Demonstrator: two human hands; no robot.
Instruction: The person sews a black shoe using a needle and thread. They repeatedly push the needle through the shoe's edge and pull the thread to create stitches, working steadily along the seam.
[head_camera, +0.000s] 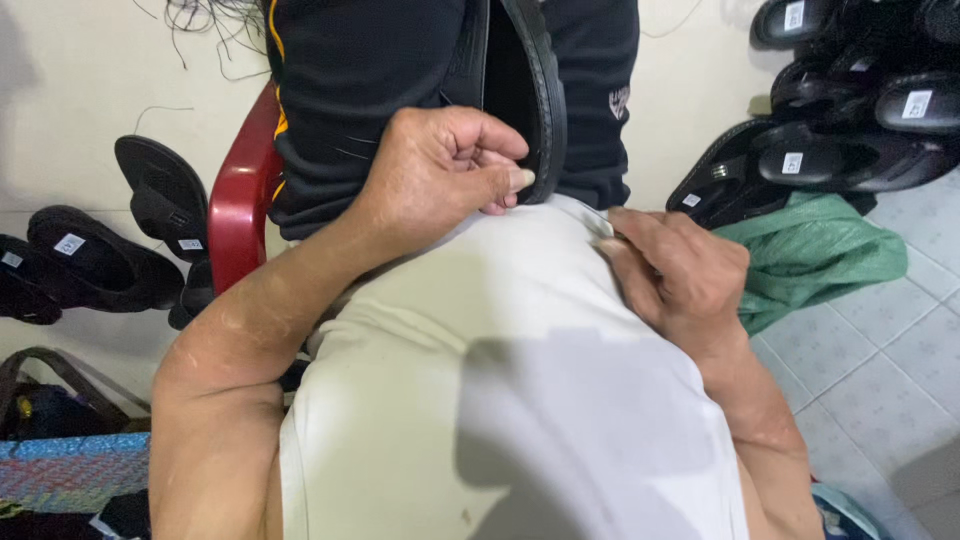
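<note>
My left hand (440, 170) is curled against the edge of a black sandal (535, 90) that stands on its side between my thighs, thumb and fingers pinching at its rim. Lower and to the right, my right hand (675, 275) lies on the hem of my white shirt (500, 400), fingers bent, close to the heel of the sandal; whether it holds anything small is hidden. I am sitting in black shorts (360, 90) on a red plastic chair (240, 200).
More black sandals with white tags lie on the floor at the left (90, 255) and in a pile at the top right (850, 110). A green mesh sack (815, 255) sits beside the right pile. A woven bag (60, 470) is at the lower left.
</note>
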